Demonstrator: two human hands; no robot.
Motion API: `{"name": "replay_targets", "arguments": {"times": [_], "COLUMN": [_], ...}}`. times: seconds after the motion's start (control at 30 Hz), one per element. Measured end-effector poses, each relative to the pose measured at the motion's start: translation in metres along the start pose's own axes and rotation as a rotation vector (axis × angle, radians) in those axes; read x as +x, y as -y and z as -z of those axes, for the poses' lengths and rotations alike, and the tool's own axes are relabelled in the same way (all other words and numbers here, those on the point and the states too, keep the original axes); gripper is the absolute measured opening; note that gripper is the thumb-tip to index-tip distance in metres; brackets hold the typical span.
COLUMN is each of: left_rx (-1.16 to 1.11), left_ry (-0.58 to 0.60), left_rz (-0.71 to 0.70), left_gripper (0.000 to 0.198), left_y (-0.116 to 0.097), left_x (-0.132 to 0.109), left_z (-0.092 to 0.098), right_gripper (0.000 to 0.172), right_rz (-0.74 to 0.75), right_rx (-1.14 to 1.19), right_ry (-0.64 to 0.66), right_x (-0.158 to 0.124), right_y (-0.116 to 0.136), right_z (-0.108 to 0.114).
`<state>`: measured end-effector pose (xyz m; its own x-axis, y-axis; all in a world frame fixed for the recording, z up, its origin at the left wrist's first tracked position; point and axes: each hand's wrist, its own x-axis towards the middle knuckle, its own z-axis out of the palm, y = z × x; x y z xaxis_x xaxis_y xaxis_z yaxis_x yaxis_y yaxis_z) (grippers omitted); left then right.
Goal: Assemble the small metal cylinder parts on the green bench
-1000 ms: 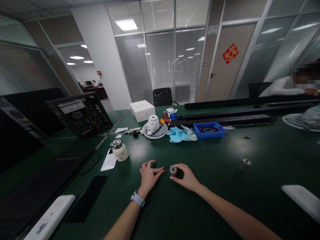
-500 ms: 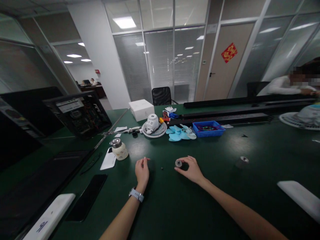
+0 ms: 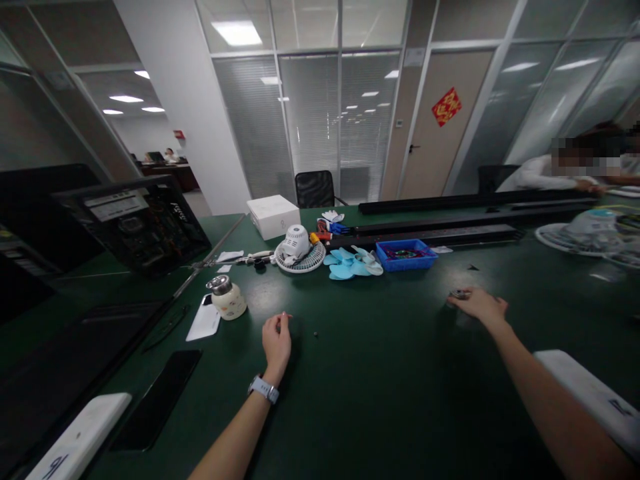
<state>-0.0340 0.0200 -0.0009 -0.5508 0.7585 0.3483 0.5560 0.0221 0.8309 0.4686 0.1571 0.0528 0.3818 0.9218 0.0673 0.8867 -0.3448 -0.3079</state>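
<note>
My right hand [image 3: 479,305] is closed around a small metal cylindrical part [image 3: 459,293] at the right of the green table [image 3: 370,400]. My fingers partly cover the part, and I cannot tell whether a second one is beneath it. Left of centre, my left hand [image 3: 277,339] rests at the table with its fingers pinched together; anything between them is too small to make out. A tiny dark piece [image 3: 315,334] lies to the right of my left hand.
Behind are a white fan housing [image 3: 299,250], light blue fan blades [image 3: 352,263], a blue tray [image 3: 406,255] and a white box [image 3: 273,216]. A cream jar [image 3: 229,298] and a black phone [image 3: 157,400] are left. A person [image 3: 537,173] sits far right.
My right hand has moved right and away from me, to about where a second metal part stood. My left hand keeps its pinch. The view has shifted slightly right.
</note>
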Motion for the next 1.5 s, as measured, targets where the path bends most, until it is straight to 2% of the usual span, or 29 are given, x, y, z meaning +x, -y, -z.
{"name": "replay_targets", "arguments": {"times": [0.07,0.13,0.17,0.23,0.27,0.3,0.33,0.37,0.4,0.47,0.57,0.7,0.8,0.9,0.97,1.03,1.1,1.13,1.2,1.27,1.4,1.5], "left_rx": [-0.002,-0.001,0.000,-0.001,-0.003,-0.006,-0.007,-0.007,-0.006,-0.006,-0.002,0.003,-0.008,-0.003,-0.003,-0.003,0.002,0.004,0.008,0.014,0.013,0.015], "left_ry": [-0.004,-0.009,-0.010,-0.009,-0.008,-0.007,-0.008,-0.010,-0.012,-0.015,-0.014,-0.010,0.005,0.017,0.024,0.028,0.027,0.026,0.022,0.018,0.014,0.016], "left_rz": [-0.002,0.002,0.004,0.005,0.006,0.006,0.007,0.008,0.008,0.001,-0.002,-0.005,-0.005,0.012,0.021,0.020,0.012,0.005,-0.005,-0.008,-0.007,-0.004], "left_gripper": [0.043,0.043,0.042,0.041,0.041,0.040,0.040,0.040,0.039,0.039,0.039,0.038,0.037,0.038,0.039,0.039,0.038,0.037,0.036,0.036,0.036,0.036], "left_y": [0.000,0.001,0.001,0.003,0.004,0.004,0.005,0.004,0.004,0.003,0.002,0.003,0.004,0.004,0.004,0.003,0.003,0.003,0.003,0.003,0.005,0.006], "left_x": [0.000,0.000,0.001,0.001,0.001,0.001,0.001,0.001,0.001,0.001,0.001,0.000,0.000,0.000,0.000,0.001,0.001,0.001,0.001,0.001,0.002,0.002], "left_z": [0.000,0.000,-0.001,-0.002,-0.002,-0.002,-0.002,-0.002,-0.002,-0.001,-0.001,-0.002,-0.002,-0.002,-0.002,-0.003,-0.003,-0.003,-0.004,-0.004,-0.005,-0.005], "right_gripper": [0.040,0.055,0.060,0.058,0.050,0.041,0.037,0.037,0.038,0.041,0.040,0.023,0.018,0.020,0.028,0.033,0.035,0.034,0.032,0.030,0.025,0.026], "right_rz": [-0.026,0.020,0.085,0.306,0.463,0.646,0.794,0.882,0.933,0.968,0.936,0.931,0.934,0.871,0.752,0.550,0.369,0.265,0.112,0.052,0.068,0.078], "right_rx": [-0.004,-0.014,-0.005,0.068,0.147,0.235,0.315,0.377,0.424,0.452,0.438,0.418,0.458,0.545,0.563,0.538,0.495,0.457,0.383,0.344,0.377,0.391], "right_ry": [0.025,-0.089,-0.202,-0.408,-0.422,-0.314,-0.148,0.026,0.169,0.332,0.338,0.309,0.303,0.160,0.018,-0.170,-0.257,-0.252,-0.188,-0.113,-0.064,-0.060], "right_x": [-0.006,-0.023,-0.036,-0.071,-0.092,-0.113,-0.133,-0.152,-0.169,-0.193,-0.209,-0.212,-0.199,-0.160,-0.123,-0.086,-0.055,-0.043,-0.027,-0.019,-0.014,-0.012], "right_y": [0.004,0.020,0.033,0.067,0.088,0.109,0.130,0.150,0.169,0.200,0.229,0.240,0.225,0.184,0.142,0.095,0.051,0.032,0.004,-0.011,-0.015,-0.013], "right_z": [0.004,0.007,0.007,0.003,-0.004,-0.012,-0.023,-0.035,-0.048,-0.072,-0.096,-0.101,-0.084,-0.049,-0.020,0.006,0.024,0.029,0.031,0.025,0.012,0.010]}}
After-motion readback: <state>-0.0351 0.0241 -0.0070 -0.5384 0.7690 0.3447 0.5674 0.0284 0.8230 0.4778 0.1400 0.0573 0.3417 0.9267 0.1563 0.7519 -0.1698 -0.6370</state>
